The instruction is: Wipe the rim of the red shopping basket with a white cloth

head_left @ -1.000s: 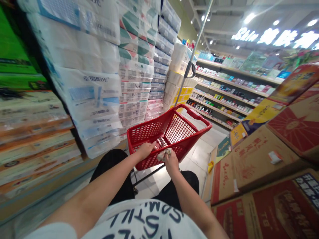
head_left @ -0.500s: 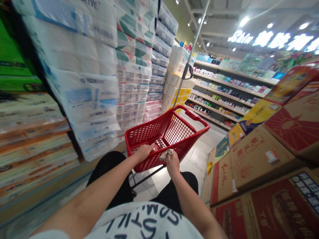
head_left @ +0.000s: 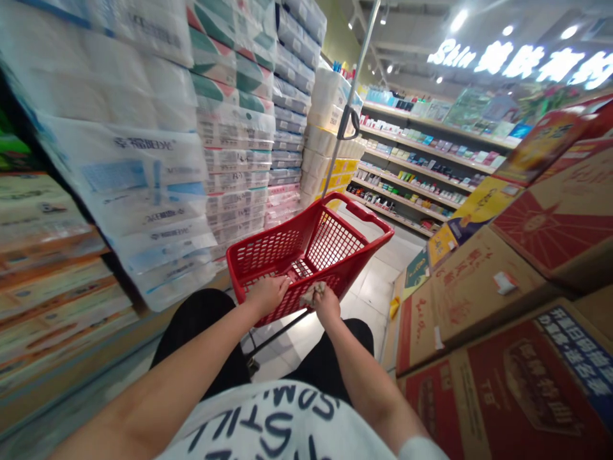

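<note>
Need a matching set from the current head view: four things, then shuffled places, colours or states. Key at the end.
Column A
1. Left hand
2. Crumpled cloth
3. Shopping cart
4. Cardboard cartons

Column B
a. Stacked along the right side of the picture
b. Held in the right hand
c. Red, with lattice walls
d. At the near rim of the basket, holding no cloth

Pairs: 1-d, 2-b, 3-c, 4-a
</note>
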`<state>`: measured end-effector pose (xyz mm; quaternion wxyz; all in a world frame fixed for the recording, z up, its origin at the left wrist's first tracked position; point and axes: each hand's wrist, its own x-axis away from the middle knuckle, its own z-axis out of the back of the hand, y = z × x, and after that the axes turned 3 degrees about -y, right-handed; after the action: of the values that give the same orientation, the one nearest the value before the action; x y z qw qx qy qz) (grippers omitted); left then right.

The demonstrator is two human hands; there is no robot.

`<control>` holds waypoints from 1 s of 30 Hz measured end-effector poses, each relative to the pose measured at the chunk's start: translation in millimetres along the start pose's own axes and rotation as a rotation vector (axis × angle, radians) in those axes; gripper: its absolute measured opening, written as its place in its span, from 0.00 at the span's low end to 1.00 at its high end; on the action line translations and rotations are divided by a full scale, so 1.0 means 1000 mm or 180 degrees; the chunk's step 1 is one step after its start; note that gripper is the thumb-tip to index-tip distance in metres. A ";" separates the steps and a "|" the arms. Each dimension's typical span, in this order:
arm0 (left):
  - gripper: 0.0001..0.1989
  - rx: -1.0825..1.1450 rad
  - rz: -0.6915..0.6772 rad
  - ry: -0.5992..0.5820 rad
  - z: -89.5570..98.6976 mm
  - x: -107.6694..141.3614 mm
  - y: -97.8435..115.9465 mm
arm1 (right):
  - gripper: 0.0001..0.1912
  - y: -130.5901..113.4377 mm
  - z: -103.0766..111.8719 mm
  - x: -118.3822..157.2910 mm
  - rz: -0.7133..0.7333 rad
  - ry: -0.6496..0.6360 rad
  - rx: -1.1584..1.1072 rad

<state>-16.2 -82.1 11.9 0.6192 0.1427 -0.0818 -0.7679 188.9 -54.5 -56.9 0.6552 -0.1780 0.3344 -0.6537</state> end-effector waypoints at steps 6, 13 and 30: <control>0.22 -0.0190 -0.0050 -0.0037 0.004 0.000 0.004 | 0.10 0.008 0.002 -0.004 -0.0200 -0.0073 0.0302; 0.27 -0.0521 0.0119 -0.0209 0.008 -0.015 0.025 | 0.13 0.013 0.006 -0.010 0.0059 0.0975 -0.0489; 0.23 -0.0356 0.0028 -0.0426 -0.011 -0.016 0.028 | 0.27 0.003 -0.026 -0.005 -0.0094 0.0662 -0.0447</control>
<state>16.6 -71.8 12.3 0.6227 0.0559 -0.0805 -0.7763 173.7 -44.5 -76.0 0.5931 -0.1596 0.4429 -0.6531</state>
